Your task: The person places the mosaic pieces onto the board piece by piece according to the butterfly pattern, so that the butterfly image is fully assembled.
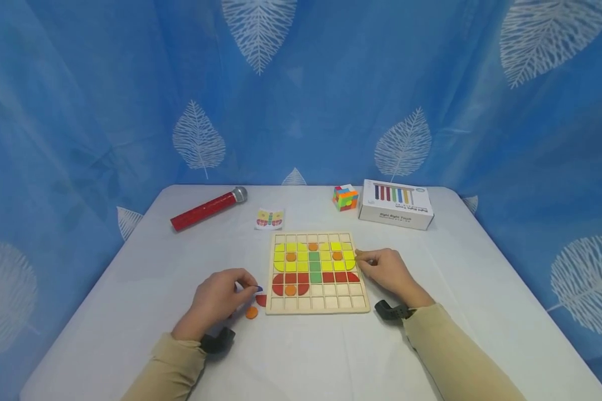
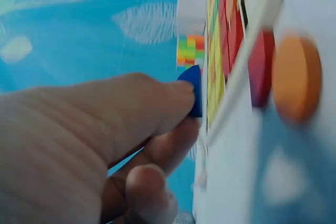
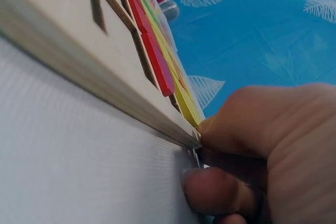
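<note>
Between thumb and forefinger, my left hand (image 1: 221, 295) pinches a small blue quarter-round tile (image 2: 195, 92), just left of the wooden grid board (image 1: 337, 303). My right hand (image 1: 390, 272) holds the board's right edge, thumb at the top of the rim in the right wrist view. Yellow, red, green and orange tiles sit in the board's squares in a butterfly shape; several squares at lower right are bare wood. Beside the board's lower left corner lie a loose red tile (image 1: 261, 301) and an orange round tile (image 1: 251, 312), near my left fingertips.
Behind the board lies a picture card (image 1: 269, 219) with a butterfly pattern. A red microphone (image 1: 205, 210) lies at the back left. A colourful puzzle cube (image 1: 345, 198) and a white box (image 1: 396, 205) stand at the back right, before a blue leaf-print curtain (image 1: 301, 100).
</note>
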Tool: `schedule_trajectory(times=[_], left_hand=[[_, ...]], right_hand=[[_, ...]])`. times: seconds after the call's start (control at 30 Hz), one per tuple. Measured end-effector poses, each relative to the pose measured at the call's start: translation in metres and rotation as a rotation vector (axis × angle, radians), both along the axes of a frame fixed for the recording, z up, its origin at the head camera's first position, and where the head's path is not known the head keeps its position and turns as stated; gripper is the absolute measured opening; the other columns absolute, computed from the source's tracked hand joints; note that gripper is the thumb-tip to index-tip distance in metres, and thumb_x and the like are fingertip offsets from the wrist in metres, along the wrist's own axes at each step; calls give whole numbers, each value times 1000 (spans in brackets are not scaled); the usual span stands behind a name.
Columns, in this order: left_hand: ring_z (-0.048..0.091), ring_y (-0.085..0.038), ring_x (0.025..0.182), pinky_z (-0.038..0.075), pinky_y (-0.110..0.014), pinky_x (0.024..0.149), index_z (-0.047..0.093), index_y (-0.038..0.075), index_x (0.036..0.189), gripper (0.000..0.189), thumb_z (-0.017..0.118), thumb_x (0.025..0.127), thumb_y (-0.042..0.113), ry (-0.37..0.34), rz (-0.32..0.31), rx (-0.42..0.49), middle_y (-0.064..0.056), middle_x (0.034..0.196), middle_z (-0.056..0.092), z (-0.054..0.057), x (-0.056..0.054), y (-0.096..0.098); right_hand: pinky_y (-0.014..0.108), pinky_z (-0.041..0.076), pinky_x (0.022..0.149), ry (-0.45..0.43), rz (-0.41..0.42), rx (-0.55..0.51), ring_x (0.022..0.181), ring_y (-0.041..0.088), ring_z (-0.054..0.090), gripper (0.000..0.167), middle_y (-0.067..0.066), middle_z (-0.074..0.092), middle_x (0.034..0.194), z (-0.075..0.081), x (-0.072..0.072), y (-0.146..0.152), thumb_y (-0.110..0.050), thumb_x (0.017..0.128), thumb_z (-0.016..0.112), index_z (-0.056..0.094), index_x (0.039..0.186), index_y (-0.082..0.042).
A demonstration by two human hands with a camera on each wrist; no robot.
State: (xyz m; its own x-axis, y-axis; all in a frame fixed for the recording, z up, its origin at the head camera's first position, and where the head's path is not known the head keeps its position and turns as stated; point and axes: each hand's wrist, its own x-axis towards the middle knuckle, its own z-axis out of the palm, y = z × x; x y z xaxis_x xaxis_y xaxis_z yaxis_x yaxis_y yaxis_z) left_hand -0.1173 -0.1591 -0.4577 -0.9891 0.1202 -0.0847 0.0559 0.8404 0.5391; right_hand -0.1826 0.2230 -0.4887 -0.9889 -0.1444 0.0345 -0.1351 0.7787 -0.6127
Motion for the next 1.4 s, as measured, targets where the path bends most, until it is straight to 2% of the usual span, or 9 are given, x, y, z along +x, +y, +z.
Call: schedule_trajectory(times=[0.13, 0.27, 0.4, 0.5, 0.7, 0.87, 1.0, 1.17, 1.4], left_hand=[[53, -11, 63, 45, -29, 58, 74, 26, 92, 9, 82, 88, 25, 51, -71, -5, 12, 85, 67, 5, 1, 18], [54, -11, 56, 45, -29, 55, 75, 24, 93, 6, 80, 89, 25, 61, -140, -24, 11, 83, 67, 11, 0, 39], [56, -10, 67, 47, -29, 61, 78, 22, 94, 8, 80, 88, 27, 107, -197, -95, 11, 84, 68, 15, -5, 66], [55, -9, 72, 47, -28, 64, 79, 22, 93, 7, 81, 88, 26, 163, -240, -140, 13, 80, 67, 12, -10, 88], [48, -9, 57, 37, -24, 50, 74, 23, 79, 11, 77, 89, 20, 279, -311, -211, 12, 61, 52, -1, -12, 116], [44, -8, 55, 34, -22, 48, 69, 24, 73, 19, 75, 90, 20, 384, -349, -264, 11, 60, 48, -9, -10, 121], [45, -7, 56, 36, -21, 51, 74, 25, 77, 13, 78, 90, 23, 389, -370, -253, 12, 62, 49, -10, -9, 119], [46, -6, 58, 37, -20, 53, 79, 26, 82, 8, 80, 90, 25, 396, -394, -247, 13, 64, 53, -10, -7, 114], [45, -4, 59, 36, -19, 52, 80, 26, 82, 7, 81, 89, 27, 419, -414, -259, 13, 66, 55, -9, -6, 112]], right_hand=[[47, 52, 97, 0, 2, 24, 127, 33, 63, 27, 2, 70, 133, -3, 2, 2, -25, 95, 72, 77, 120, -15], [49, 52, 99, -19, -9, 15, 129, 34, 62, 27, 2, 69, 134, -6, 3, 5, -24, 96, 72, 77, 120, -15], [50, 51, 100, -19, -16, 10, 130, 34, 61, 26, 2, 69, 133, -7, 4, 7, -23, 96, 72, 77, 120, -14], [49, 52, 97, -10, -17, 10, 129, 34, 62, 25, 2, 70, 133, -6, 6, 8, -23, 95, 72, 78, 118, -14], [44, 52, 92, 9, 7, -6, 127, 32, 64, 25, 2, 70, 132, -5, 6, 6, -24, 95, 73, 78, 117, -14], [46, 52, 94, 14, -4, -5, 128, 33, 63, 25, 1, 70, 131, -4, 4, 4, -24, 94, 74, 78, 117, -15], [45, 52, 93, 15, -7, -3, 127, 33, 64, 25, 2, 71, 132, -2, 2, 3, -23, 94, 73, 78, 117, -14], [34, 45, 79, 15, 1, 1, 122, 31, 66, 24, 3, 71, 131, 1, 1, 0, -24, 94, 73, 79, 115, -13], [37, 49, 83, 26, 11, 5, 124, 33, 65, 24, 4, 71, 130, 3, 1, -1, -23, 95, 72, 79, 116, -13]])
